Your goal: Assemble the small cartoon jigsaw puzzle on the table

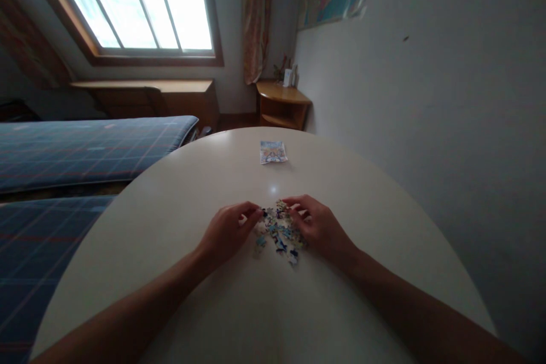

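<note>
A loose heap of small jigsaw puzzle pieces (pixel 279 230), mostly blue, white and tan, lies on the white round table (pixel 273 307) between my hands. My left hand (pixel 232 227) is at the heap's left edge, its thumb and forefinger closed on a small dark puzzle piece (pixel 264 212). On the other side, my right hand (pixel 315 222) curls over the heap's upper right, with thumb and fingers around a puzzle piece that they partly hide. Several pieces overlap, and a few lie a little apart towards me.
Beyond the heap lies a small printed picture packet (pixel 273 152). A plaid-covered bed (pixel 85 148) stands left of the table, a white wall (pixel 447 125) on the right. Farther back are a wooden desk (pixel 187 86) below the window and a corner shelf (pixel 281 92).
</note>
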`<state>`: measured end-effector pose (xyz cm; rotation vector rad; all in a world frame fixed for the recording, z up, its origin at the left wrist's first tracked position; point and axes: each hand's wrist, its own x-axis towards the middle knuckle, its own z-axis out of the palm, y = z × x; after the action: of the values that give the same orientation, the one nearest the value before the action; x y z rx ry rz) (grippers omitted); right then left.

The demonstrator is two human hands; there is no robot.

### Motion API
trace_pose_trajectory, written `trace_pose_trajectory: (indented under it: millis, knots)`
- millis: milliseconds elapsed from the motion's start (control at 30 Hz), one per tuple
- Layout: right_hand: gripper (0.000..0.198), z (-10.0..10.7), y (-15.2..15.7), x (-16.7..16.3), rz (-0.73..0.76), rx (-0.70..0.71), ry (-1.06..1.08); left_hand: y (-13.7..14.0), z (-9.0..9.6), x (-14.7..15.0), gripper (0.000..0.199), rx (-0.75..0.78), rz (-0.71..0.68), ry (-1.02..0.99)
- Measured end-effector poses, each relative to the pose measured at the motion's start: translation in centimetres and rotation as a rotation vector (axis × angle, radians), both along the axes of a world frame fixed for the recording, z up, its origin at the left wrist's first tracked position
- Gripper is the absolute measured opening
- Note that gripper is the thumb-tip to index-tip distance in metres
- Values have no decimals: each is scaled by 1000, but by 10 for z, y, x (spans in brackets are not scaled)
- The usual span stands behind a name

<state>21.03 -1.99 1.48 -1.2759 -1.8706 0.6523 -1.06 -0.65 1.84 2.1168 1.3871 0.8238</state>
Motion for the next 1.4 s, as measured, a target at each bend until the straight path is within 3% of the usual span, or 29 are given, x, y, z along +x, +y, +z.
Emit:
trace_pose_trajectory:
  millis: [167, 267, 333, 567, 767, 833, 1133, 1400]
  knots:
    - [24, 5, -8, -1, 108, 103, -267, 4, -4, -1, 24, -30, 9, -100]
    - [47, 7, -13, 0, 191, 105, -408, 6, -6, -2, 24, -42, 22, -150]
    - [51, 7, -14, 1, 220, 104, -438, 7, -7, -2, 24, -53, 30, -158]
    - [21, 13, -12, 1, 166, 83, -466, 5, -6, -3, 23, 28, 29, -55]
    - [24, 14, -12, 0, 157, 118, -514, -6, -6, 0, 29, 193, -330, 148]
    - [24, 12, -10, -1, 149, 126, -512, -7, -6, 1, 23, 212, -366, 189]
    - [18, 12, -14, -1, 62, 121, -557, -4, -7, -2, 4, 262, -303, 285]
    - [17, 5, -10, 3, 42, 33, -418, -7, -6, 1, 11, 309, -238, 268]
